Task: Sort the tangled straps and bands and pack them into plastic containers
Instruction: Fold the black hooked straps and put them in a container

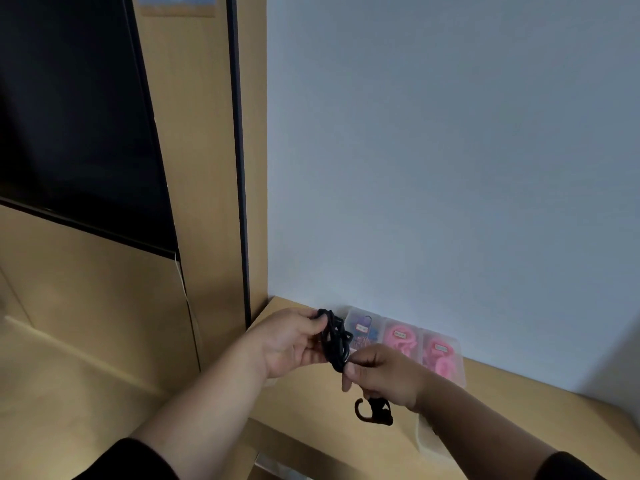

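Note:
A tangled bundle of black straps (335,339) hangs in the air between both hands above the wooden shelf (311,403). My left hand (289,342) grips its upper end with curled fingers. My right hand (379,374) pinches its lower part between thumb and fingers. A black hook (372,412) at the strap's end dangles below my right hand. Behind the bundle, against the wall, stand three clear plastic containers: one with purple and blue bands (363,327) and two with pink bands (400,336) (443,356).
A pale wall rises behind the shelf. To the left stand a wooden panel with a dark vertical strip (242,202) and a large black screen (76,116). A clear plastic piece (427,434) lies on the shelf under my right forearm.

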Demonstrator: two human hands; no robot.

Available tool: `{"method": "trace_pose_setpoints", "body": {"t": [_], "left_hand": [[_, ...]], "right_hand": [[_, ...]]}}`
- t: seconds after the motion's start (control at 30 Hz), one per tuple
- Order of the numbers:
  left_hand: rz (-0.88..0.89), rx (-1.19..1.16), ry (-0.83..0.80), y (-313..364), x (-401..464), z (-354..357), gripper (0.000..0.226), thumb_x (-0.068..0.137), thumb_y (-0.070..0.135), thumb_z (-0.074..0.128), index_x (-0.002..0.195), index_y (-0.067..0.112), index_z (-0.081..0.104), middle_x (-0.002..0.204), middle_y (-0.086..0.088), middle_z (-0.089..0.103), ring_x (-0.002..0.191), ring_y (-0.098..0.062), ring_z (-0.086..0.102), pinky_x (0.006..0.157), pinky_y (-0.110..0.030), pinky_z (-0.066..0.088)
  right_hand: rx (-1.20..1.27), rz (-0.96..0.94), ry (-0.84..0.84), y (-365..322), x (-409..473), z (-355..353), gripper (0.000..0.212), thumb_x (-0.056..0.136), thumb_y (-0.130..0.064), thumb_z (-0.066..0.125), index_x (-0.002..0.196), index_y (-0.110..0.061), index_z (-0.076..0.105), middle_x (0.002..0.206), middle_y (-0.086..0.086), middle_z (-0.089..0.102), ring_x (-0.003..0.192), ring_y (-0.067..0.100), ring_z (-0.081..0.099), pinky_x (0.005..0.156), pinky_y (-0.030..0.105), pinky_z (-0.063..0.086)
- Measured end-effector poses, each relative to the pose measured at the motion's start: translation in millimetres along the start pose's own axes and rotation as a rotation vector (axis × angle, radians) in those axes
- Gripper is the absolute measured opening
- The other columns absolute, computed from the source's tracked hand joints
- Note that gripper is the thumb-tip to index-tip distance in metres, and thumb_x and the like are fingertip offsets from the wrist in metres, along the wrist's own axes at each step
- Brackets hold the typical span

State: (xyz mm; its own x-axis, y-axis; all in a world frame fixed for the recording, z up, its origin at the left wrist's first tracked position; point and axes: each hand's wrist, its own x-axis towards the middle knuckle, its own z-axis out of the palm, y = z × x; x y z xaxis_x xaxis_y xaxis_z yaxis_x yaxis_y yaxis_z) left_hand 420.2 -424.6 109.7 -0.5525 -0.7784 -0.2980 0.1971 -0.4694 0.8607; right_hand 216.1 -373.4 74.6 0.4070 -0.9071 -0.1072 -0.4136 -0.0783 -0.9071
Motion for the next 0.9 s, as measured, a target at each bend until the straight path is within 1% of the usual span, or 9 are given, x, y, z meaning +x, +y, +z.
{"method": "trace_pose_setpoints", "body": {"t": [0.1,0.17,0.23,0.33,0.4,0.5,0.63,0.77,0.9], "left_hand": [[-0.079,0.033,-0.088,-8,-8,5,0.019,0.097,0.005,0.05,0.093,0.002,0.068,0.084,-0.015,0.073,0.073,-0.025,0.072,0.058,-0.032,0.059],[-0.121,0.058,-0.14,-14,-12,10,0.025,0.09,0.005,0.053,0.081,0.006,0.076,0.079,-0.013,0.073,0.069,-0.023,0.072,0.056,-0.031,0.059],[-0.139,0.073,-0.173,-21,-15,9,0.023,0.084,0.007,0.057,0.077,0.007,0.079,0.079,-0.014,0.073,0.069,-0.024,0.072,0.057,-0.032,0.059],[-0.167,0.159,-0.214,-32,-11,4,0.017,0.094,0.001,0.054,0.097,0.001,0.07,0.087,-0.015,0.073,0.076,-0.026,0.072,0.064,-0.034,0.06],[-0.18,0.308,-0.231,-41,-7,5,0.016,0.099,0.0,0.05,0.102,0.001,0.065,0.088,-0.013,0.072,0.078,-0.024,0.072,0.067,-0.031,0.06],[-0.151,0.478,-0.162,-50,-3,12,0.012,0.1,0.001,0.052,0.099,0.004,0.064,0.088,-0.011,0.068,0.079,-0.021,0.07,0.072,-0.031,0.061],[-0.089,0.646,-0.109,-60,-1,18,0.008,0.096,0.002,0.06,0.094,0.008,0.064,0.084,-0.008,0.064,0.075,-0.016,0.067,0.074,-0.029,0.06],[-0.048,0.648,-0.061,-78,3,25,0.008,0.09,0.003,0.065,0.088,0.008,0.07,0.076,-0.005,0.066,0.073,-0.019,0.065,0.08,-0.035,0.061],[-0.007,0.674,0.099,-87,12,27,0.009,0.088,0.007,0.064,0.084,0.011,0.07,0.08,-0.008,0.071,0.074,-0.023,0.071,0.082,-0.041,0.062]], "right_hand": [[-0.045,0.045,-0.159,-10,2,-6,0.028,0.068,-0.059,0.075,0.079,-0.033,0.076,0.068,-0.005,0.058,0.065,0.007,0.052,0.069,0.024,0.042],[-0.089,0.086,-0.262,-15,5,-7,0.021,0.062,-0.051,0.079,0.08,-0.041,0.077,0.081,-0.017,0.07,0.083,0.005,0.063,0.088,0.026,0.048],[-0.093,0.133,-0.306,-15,7,-9,0.025,0.061,-0.044,0.081,0.084,-0.039,0.078,0.095,-0.008,0.073,0.098,0.014,0.066,0.103,0.035,0.047],[0.014,0.221,-0.366,-5,7,-13,0.025,0.07,-0.019,0.079,0.095,-0.022,0.077,0.099,0.013,0.067,0.092,0.027,0.062,0.091,0.041,0.05],[0.037,0.322,-0.418,-2,7,-16,0.026,0.074,-0.002,0.072,0.096,-0.016,0.073,0.092,0.011,0.067,0.083,0.024,0.062,0.073,0.032,0.052],[-0.097,0.436,-0.371,-5,11,-19,0.031,0.071,0.001,0.069,0.094,-0.019,0.071,0.086,0.009,0.068,0.079,0.026,0.06,0.06,0.028,0.048],[-0.245,0.543,-0.208,-10,15,-24,0.048,0.073,0.003,0.064,0.117,-0.016,0.069,0.081,0.011,0.064,0.059,0.017,0.054,0.054,0.023,0.044],[-0.472,0.446,-0.073,-14,16,-19,0.031,0.073,0.0,0.059,0.089,-0.017,0.078,0.068,-0.001,0.062,0.061,0.016,0.051,0.054,0.021,0.039],[-0.651,0.384,0.037,-9,21,-11,0.027,0.082,-0.01,0.054,0.098,-0.002,0.075,0.097,0.01,0.074,0.085,0.022,0.066,0.074,0.035,0.053]]}}
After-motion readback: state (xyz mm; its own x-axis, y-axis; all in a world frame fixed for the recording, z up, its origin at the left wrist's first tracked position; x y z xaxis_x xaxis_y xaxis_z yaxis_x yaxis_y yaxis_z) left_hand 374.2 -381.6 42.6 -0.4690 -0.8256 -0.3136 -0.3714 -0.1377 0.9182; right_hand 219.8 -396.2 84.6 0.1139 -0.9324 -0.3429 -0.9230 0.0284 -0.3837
